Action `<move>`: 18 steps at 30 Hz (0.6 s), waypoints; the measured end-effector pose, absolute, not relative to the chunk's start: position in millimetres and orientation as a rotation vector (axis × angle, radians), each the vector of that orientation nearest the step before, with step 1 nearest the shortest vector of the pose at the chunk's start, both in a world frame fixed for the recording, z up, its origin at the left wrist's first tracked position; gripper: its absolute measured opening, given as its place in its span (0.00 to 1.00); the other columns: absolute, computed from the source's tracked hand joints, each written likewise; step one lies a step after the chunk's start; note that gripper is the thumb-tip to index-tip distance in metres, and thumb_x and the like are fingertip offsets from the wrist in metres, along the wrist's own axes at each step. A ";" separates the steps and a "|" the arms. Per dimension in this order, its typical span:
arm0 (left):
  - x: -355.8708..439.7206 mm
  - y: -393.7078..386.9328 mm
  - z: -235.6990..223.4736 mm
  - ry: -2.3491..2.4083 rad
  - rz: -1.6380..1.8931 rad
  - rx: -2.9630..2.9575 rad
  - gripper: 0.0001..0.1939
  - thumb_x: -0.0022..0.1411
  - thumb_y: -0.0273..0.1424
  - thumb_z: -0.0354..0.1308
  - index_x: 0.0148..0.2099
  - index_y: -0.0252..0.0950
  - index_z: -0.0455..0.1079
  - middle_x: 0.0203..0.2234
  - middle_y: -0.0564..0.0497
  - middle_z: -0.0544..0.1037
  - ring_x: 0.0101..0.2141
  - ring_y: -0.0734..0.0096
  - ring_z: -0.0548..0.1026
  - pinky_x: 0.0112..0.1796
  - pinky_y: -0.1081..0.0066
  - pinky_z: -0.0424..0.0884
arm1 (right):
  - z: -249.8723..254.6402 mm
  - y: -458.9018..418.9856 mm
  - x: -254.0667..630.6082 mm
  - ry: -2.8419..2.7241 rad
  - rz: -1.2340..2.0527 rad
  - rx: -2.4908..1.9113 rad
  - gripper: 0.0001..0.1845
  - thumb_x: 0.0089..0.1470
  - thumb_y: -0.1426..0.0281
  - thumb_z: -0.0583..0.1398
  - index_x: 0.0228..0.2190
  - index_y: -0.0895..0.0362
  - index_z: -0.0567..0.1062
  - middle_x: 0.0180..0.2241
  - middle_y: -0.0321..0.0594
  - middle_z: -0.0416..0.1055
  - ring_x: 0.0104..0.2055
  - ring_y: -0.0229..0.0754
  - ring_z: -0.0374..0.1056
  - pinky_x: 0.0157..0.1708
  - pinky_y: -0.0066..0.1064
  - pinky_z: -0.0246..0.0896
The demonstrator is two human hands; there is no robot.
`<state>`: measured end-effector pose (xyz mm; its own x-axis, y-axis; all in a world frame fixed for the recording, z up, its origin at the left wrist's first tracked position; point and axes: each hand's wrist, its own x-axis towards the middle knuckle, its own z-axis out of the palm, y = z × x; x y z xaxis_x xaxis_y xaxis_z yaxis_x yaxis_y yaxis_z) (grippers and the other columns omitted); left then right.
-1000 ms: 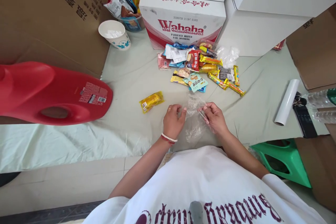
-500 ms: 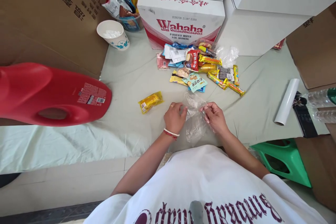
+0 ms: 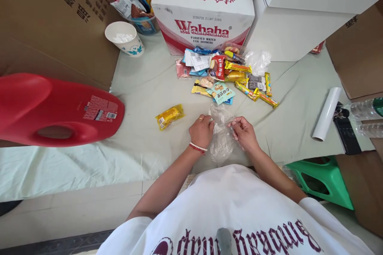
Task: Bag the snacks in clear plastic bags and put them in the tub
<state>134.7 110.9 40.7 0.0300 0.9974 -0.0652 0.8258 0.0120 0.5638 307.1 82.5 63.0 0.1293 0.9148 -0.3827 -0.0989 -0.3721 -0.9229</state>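
Both my hands pinch a clear plastic bag (image 3: pixel 221 143) just above the pale cloth, close to my body. My left hand (image 3: pixel 202 131), with a bead bracelet at the wrist, grips the bag's left edge. My right hand (image 3: pixel 243 133) grips its right edge. The bag hangs crumpled between them. A yellow snack packet (image 3: pixel 169 116) lies alone on the cloth to the left of my left hand. A pile of several wrapped snacks (image 3: pixel 227 75) lies beyond my hands, in front of a white Wahaha carton (image 3: pixel 203 20).
A large red plastic jug (image 3: pixel 56 109) lies on its side at left. A paper cup (image 3: pixel 125 38) stands by a brown carton (image 3: pixel 54 16). A white roll (image 3: pixel 326 114), water bottles (image 3: pixel 366 109) and a green stool (image 3: pixel 324 179) are at right.
My hands have drawn slightly closer together on the bag, and the bag has bunched up more between them. The view has shifted a little.
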 end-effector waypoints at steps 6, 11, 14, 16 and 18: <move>130.2 115.9 35.8 1.732 0.620 1.800 0.10 0.66 0.32 0.54 0.38 0.40 0.77 0.34 0.48 0.78 0.36 0.64 0.75 0.34 0.68 0.62 | 62.6 81.9 310.1 -0.766 1.439 -1.527 0.20 0.50 0.52 0.67 0.30 0.53 0.69 0.33 0.34 0.76 0.16 0.30 0.53 0.13 0.26 0.42; 114.3 121.0 40.1 1.469 0.865 1.297 0.06 0.56 0.34 0.60 0.31 0.37 0.75 0.25 0.54 0.74 0.27 0.72 0.68 0.32 0.71 0.63 | 62.6 83.9 319.1 -0.619 1.497 -1.505 0.22 0.44 0.54 0.70 0.30 0.53 0.69 0.30 0.31 0.74 0.15 0.28 0.50 0.11 0.24 0.36; 105.3 123.2 48.3 1.329 0.938 1.008 0.09 0.50 0.37 0.65 0.29 0.37 0.74 0.23 0.56 0.73 0.26 0.74 0.66 0.31 0.72 0.62 | 64.2 84.2 322.7 -0.567 1.539 -1.482 0.22 0.42 0.55 0.72 0.30 0.54 0.70 0.26 0.29 0.70 0.15 0.27 0.47 0.11 0.23 0.35; 100.3 123.0 53.6 1.272 0.962 0.912 0.11 0.47 0.38 0.67 0.28 0.36 0.74 0.23 0.55 0.73 0.27 0.74 0.66 0.31 0.72 0.63 | 66.0 83.7 323.4 -0.567 1.568 -1.469 0.22 0.42 0.55 0.72 0.29 0.54 0.70 0.25 0.29 0.69 0.15 0.27 0.46 0.11 0.23 0.34; 95.6 121.6 56.9 1.237 0.953 0.871 0.12 0.45 0.38 0.69 0.28 0.36 0.74 0.23 0.55 0.73 0.27 0.74 0.66 0.31 0.73 0.63 | 67.9 83.0 323.5 -0.589 1.588 -1.455 0.22 0.42 0.55 0.73 0.29 0.55 0.71 0.24 0.29 0.69 0.15 0.27 0.47 0.11 0.23 0.35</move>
